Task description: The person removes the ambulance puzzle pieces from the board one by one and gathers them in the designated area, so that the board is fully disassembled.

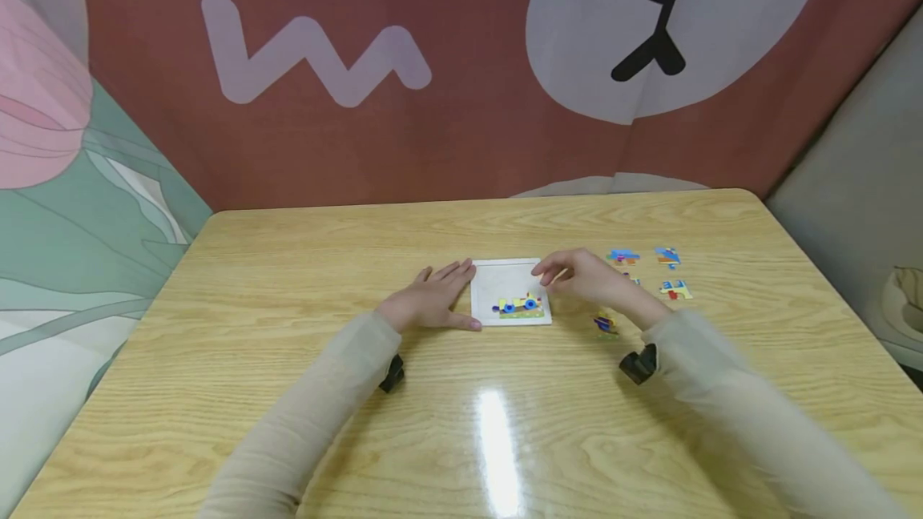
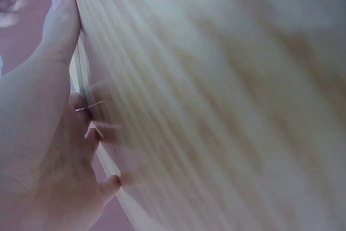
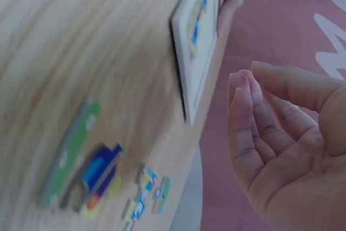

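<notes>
A white-framed puzzle tray [image 1: 505,262] lies on the table, with joined puzzle pieces [image 1: 519,307] showing a yellow vehicle with blue wheels along its lower edge. My left hand [image 1: 433,300] rests flat at the tray's left side, fingers spread, with the fingertips and thumb touching the frame. Over the tray's right edge hovers my right hand [image 1: 577,276]. Its fingers are loosely bent and the thumb tip is close to them; in the right wrist view nothing shows between them. The right wrist view also has the tray [image 3: 186,79] beyond loose pieces.
To the right lie several loose puzzle pieces: a blue one [image 1: 667,255], a yellow and red one [image 1: 675,289], and a dark blue and yellow one [image 1: 606,323] nearer me. The right forearm partly covers another. A printed curtain [image 1: 469,150] hangs behind the wooden table [image 1: 288,279].
</notes>
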`<state>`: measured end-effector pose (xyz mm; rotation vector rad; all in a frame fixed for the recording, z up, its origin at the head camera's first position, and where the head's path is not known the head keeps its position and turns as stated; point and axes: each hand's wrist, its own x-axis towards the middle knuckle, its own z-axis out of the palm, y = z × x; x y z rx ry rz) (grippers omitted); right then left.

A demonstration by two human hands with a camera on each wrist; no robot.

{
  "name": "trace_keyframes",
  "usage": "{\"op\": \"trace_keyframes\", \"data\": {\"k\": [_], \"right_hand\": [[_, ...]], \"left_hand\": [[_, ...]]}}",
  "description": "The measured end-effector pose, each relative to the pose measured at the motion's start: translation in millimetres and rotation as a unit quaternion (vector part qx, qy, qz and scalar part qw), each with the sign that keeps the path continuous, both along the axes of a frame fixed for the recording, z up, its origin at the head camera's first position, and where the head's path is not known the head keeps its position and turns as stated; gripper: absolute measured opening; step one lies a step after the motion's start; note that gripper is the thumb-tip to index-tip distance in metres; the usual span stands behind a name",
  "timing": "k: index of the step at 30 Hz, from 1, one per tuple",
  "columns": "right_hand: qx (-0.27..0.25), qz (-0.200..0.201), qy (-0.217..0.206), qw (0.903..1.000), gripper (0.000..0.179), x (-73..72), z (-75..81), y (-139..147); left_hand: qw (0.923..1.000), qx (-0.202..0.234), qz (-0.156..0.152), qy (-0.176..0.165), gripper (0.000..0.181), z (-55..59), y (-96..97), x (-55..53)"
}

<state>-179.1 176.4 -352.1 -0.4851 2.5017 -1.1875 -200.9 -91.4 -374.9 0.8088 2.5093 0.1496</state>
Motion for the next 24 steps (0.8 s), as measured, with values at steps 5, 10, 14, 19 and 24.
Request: {"op": "trace_keyframes", "data": {"k": [5,10,14,19,24], "right_hand": [[-0.005,0.014,-0.014,0.9998,0.028,-3.0,-9.5,-9],[0.006,0.028,-0.015,0.9995,0.027,-4.2,-16.3,-19],[0.024,0.03,-0.02,0.9991,0.028,-3.3,-17.4,-26],[0.035,0.036,-0.02,0.9985,0.028,-2.4,-17.3,-32],[0.047,0.052,-0.014,0.9975,0.029,-1.9,-16.9,-37]], "left_hand": [[1.0,-0.002,0.005,-0.002,0.099,2.0,0.5,0.6],[1.0,-0.001,0.008,-0.003,0.099,3.6,1.0,1.5],[1.0,-0.003,0.005,0.0,0.099,3.4,0.8,1.9],[1.0,-0.002,0.005,0.0,0.099,3.5,0.6,2.1],[1.0,-0.003,0.006,0.002,0.099,2.2,0.7,2.2]]}}
